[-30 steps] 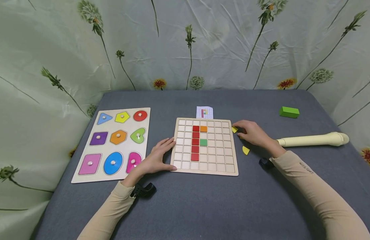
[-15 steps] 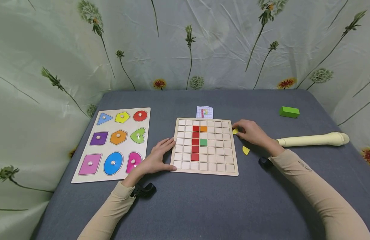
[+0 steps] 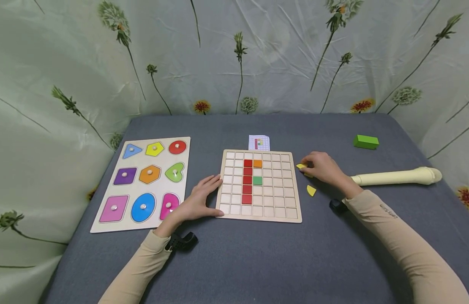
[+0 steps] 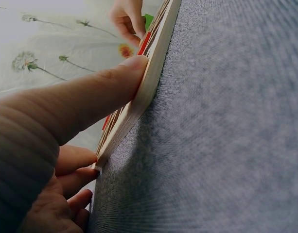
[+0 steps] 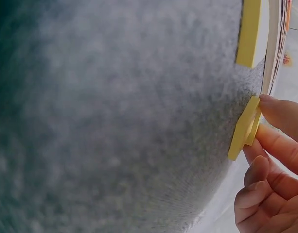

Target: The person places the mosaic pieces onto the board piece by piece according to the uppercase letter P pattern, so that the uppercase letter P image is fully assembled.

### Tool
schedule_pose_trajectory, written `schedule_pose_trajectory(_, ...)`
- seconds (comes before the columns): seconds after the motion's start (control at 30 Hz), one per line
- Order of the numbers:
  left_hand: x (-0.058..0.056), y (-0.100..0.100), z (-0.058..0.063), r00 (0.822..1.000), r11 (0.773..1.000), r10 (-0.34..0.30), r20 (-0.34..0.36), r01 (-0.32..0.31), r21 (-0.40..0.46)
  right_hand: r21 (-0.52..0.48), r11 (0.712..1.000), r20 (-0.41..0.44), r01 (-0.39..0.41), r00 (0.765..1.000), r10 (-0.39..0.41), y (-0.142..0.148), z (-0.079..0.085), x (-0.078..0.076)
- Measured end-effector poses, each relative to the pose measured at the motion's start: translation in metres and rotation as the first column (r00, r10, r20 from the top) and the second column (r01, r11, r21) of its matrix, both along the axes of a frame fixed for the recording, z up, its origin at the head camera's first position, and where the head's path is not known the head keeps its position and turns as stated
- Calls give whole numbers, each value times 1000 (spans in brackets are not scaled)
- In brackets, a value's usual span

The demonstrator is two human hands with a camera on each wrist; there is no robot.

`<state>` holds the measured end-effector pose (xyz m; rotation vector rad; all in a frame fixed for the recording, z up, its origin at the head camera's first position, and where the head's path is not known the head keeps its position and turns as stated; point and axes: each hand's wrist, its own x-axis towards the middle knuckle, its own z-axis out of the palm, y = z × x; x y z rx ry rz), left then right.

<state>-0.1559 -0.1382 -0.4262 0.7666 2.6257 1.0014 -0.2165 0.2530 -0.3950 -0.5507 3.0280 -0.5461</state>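
My left hand [image 3: 199, 198] rests against the left edge of a wooden grid board [image 3: 276, 214], thumb at its near corner and straight fingers along the side. Red tiles [image 3: 247, 180] form a column on the board, with an orange tile [image 3: 257, 163] and a green tile [image 3: 257, 180] beside it. Right of the board, my right hand [image 3: 322, 166] pinches a yellow wedge-shaped piece [image 5: 243, 131] between thumb and forefinger; a second yellow piece [image 5: 254, 128] shows just behind it. Another yellow wedge [image 3: 311, 191] lies on the cloth nearer me.
A small pattern card [image 3: 259, 142] lies behind the board. At left is a knobbed shape puzzle [image 3: 142, 185]. A green block [image 3: 366, 142] and a cream recorder-like tube [image 3: 398, 176] lie to the right, the tube close to my right wrist.
My right hand has shifted slightly to the right, away from the board's edge, and yellow wedge pieces at its fingertips have moved with it. My left hand stays put.
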Motion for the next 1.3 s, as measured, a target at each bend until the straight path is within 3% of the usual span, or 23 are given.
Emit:
schedule_pose_trajectory(0.27,1,0,0,1000,1000,3,0,-3,-2,-11,999,-18,34,999,-35,-7,2,1)
schedule_pose_trajectory(1.3,0,0,-1,1000,1000,6,3,-6,-5,-58,998,-6,-7,1000,7,-48,7,-6)
